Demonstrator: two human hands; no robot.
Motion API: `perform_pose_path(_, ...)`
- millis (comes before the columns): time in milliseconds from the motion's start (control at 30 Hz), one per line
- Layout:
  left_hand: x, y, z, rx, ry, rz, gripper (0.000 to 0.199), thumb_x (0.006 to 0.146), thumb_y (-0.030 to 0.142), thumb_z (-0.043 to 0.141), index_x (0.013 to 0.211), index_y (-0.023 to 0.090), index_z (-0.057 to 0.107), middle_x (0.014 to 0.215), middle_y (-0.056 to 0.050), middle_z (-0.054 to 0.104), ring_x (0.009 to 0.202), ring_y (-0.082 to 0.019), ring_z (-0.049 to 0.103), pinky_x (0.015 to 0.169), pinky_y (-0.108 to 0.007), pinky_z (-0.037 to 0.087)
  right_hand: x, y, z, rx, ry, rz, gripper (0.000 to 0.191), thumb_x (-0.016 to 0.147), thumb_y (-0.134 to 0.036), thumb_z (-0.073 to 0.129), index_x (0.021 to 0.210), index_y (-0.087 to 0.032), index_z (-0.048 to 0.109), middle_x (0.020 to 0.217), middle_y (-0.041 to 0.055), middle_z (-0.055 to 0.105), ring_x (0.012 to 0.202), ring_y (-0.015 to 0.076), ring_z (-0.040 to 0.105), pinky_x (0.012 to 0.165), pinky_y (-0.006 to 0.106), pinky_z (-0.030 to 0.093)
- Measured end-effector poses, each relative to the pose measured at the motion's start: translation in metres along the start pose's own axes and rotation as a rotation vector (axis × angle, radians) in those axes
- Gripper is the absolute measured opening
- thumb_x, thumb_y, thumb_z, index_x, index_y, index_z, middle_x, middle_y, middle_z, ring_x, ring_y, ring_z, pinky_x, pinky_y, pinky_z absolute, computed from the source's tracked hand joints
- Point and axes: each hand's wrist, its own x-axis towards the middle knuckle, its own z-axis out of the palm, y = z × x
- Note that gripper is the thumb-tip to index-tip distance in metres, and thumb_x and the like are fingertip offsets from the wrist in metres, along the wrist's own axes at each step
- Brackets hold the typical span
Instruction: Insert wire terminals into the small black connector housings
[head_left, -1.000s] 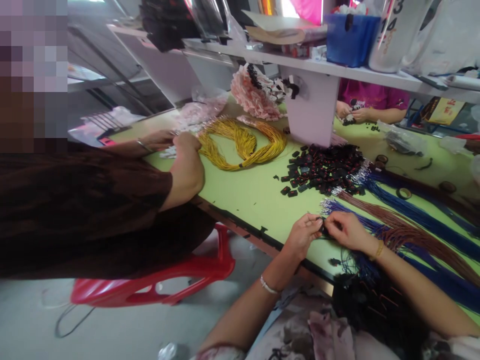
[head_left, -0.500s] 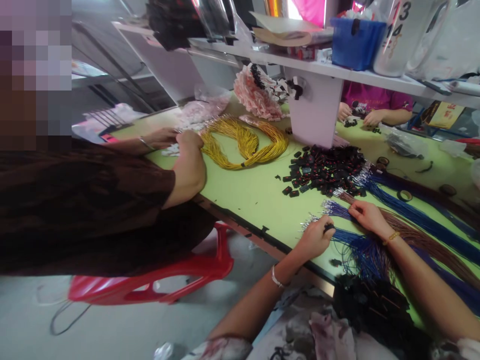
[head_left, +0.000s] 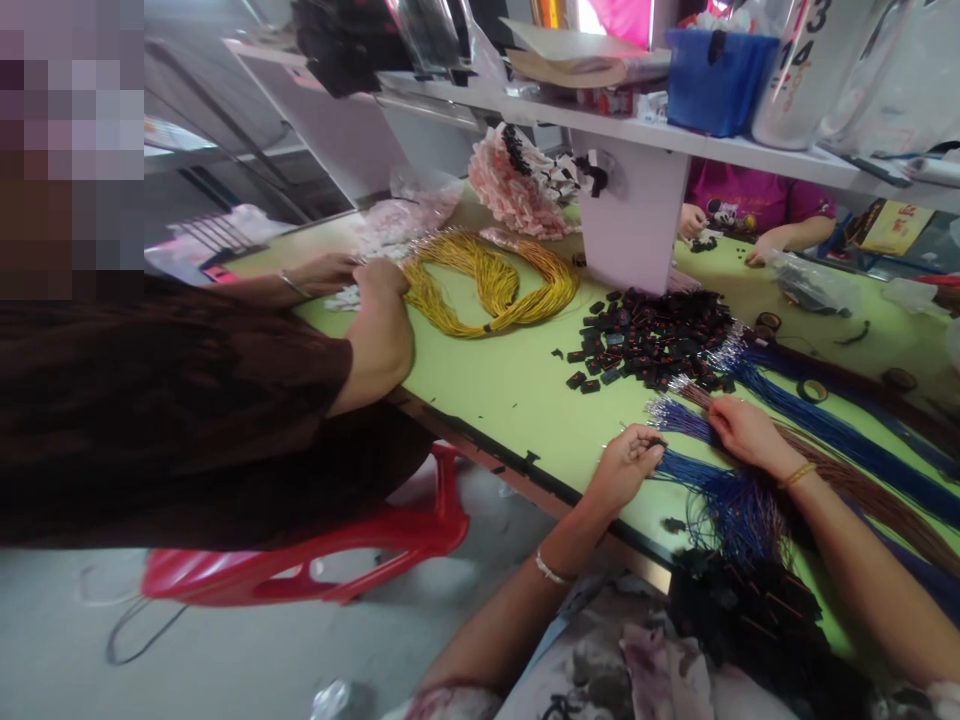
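My left hand (head_left: 628, 468) is closed around a small black connector (head_left: 657, 443), above the near bundle of blue wires (head_left: 694, 470). Bent over the brown wires (head_left: 817, 460) and the purple-blue wires (head_left: 682, 418), my right hand (head_left: 746, 432) has its fingers pinched together. Whatever sits between those fingertips is hidden. Bare metal terminals (head_left: 660, 408) tip the wires close to both hands. Beyond them lies a heap of black connectors (head_left: 652, 335). More black connectors (head_left: 750, 610) are piled against my lap, beside the tangled blue wire ends.
On the left, a co-worker's hands (head_left: 382, 278) work beside a yellow wire bundle (head_left: 491, 290). A person in a purple shirt (head_left: 757, 200) handles small black parts across the table. A shelf (head_left: 637, 135) with a blue bin (head_left: 720, 80) overhangs the table. A red stool (head_left: 300, 555) stands left.
My right hand has shifted slightly right along the wires. My left hand has turned and risen a little, still with the black connector. Across the table, the person's one hand has moved right.
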Motion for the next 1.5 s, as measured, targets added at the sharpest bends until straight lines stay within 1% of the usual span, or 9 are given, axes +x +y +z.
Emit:
perform_pose_path(100,-0.001,0.002,-0.001,-0.028,0.011,-0.021,0.028,0.069,0.033,0.07,0.087,0.014,0.06,0.075,-0.002,0.059,0.065,-0.01,0.052,0.058,-0.023,0.042,-0.001,0.001,-0.007,-0.031,0.007,0.023,0.015,0.088,-0.022,0.041,0.077,-0.018,0.051,0.073,0.006,0.058,0.063,0.0162,0.047,0.058,0.028,0.028)
perform_pose_path(233,0.0,0.003,0.001,-0.1,0.021,-0.061,0.03,0.068,0.035,0.072,0.086,0.015,0.06,0.08,-0.004,0.062,0.067,-0.011,0.054,0.06,-0.023,0.042,0.006,-0.003,-0.01,0.276,-0.011,0.031,0.014,0.086,-0.027,0.044,0.076,-0.019,0.051,0.067,0.0011,0.057,0.059,0.0136,0.047,0.057,0.025,0.031)
perform_pose_path(400,0.001,0.0,0.007,-0.26,0.021,-0.137,0.034,0.065,0.036,0.076,0.088,0.015,0.06,0.079,-0.004,0.063,0.071,-0.011,0.056,0.065,-0.023,0.043,0.026,-0.027,-0.004,0.633,-0.006,-0.009,0.018,0.083,-0.032,0.049,0.072,-0.018,0.053,0.067,-0.0012,0.055,0.061,0.0118,0.046,0.057,0.023,0.036)
perform_pose_path(567,0.0,0.001,0.008,-0.432,0.023,-0.169,0.033,0.065,0.03,0.077,0.089,0.015,0.06,0.083,-0.005,0.064,0.071,-0.01,0.056,0.065,-0.021,0.043,0.026,-0.051,-0.008,0.804,0.036,-0.027,0.017,0.081,-0.031,0.051,0.073,-0.017,0.055,0.068,-0.0012,0.055,0.063,0.0113,0.047,0.059,0.023,0.038)
perform_pose_path(767,0.005,0.0,0.008,-0.596,-0.018,-0.2,0.025,0.068,0.022,0.073,0.088,0.014,0.06,0.081,-0.003,0.06,0.072,-0.009,0.055,0.065,-0.021,0.044,-0.005,-0.064,-0.009,0.708,0.081,-0.052,0.007,0.077,-0.022,0.053,0.071,-0.018,0.054,0.062,-0.0029,0.052,0.056,0.0095,0.042,0.053,0.021,0.034)
perform_pose_path(933,0.008,-0.002,0.009,-0.621,-0.037,-0.236,0.019,0.074,0.02,0.068,0.09,0.015,0.061,0.084,-0.003,0.057,0.073,-0.01,0.055,0.066,-0.022,0.045,-0.022,-0.071,-0.002,0.556,0.155,-0.106,0.009,0.078,-0.021,0.051,0.069,-0.019,0.051,0.062,-0.0015,0.052,0.056,0.0102,0.042,0.053,0.022,0.033)
perform_pose_path(1067,0.008,-0.004,0.009,-0.647,-0.042,-0.244,0.018,0.074,0.019,0.068,0.088,0.014,0.061,0.082,-0.003,0.057,0.072,-0.01,0.055,0.065,-0.022,0.044,-0.024,-0.072,-0.002,0.465,0.195,-0.157,0.011,0.079,-0.02,0.049,0.068,-0.019,0.049,0.064,0.0005,0.053,0.058,0.0116,0.045,0.055,0.023,0.034)
perform_pose_path(1267,0.009,-0.005,0.008,-0.645,-0.075,-0.226,0.019,0.073,0.021,0.07,0.087,0.013,0.06,0.08,-0.003,0.057,0.072,-0.009,0.055,0.064,-0.02,0.044,-0.024,-0.073,-0.003,0.39,0.192,-0.211,0.009,0.08,-0.018,0.047,0.071,-0.019,0.049,0.067,0.0022,0.055,0.061,0.0135,0.048,0.058,0.025,0.035)
perform_pose_path(1500,0.008,-0.003,0.009,-0.591,-0.037,-0.223,0.025,0.068,0.024,0.075,0.085,0.013,0.06,0.079,-0.002,0.058,0.069,-0.008,0.055,0.064,-0.02,0.044,-0.022,-0.072,0.002,0.215,0.208,-0.293,0.009,0.083,-0.019,0.045,0.076,-0.019,0.052,0.069,0.0045,0.055,0.065,0.0162,0.048,0.062,0.028,0.036)
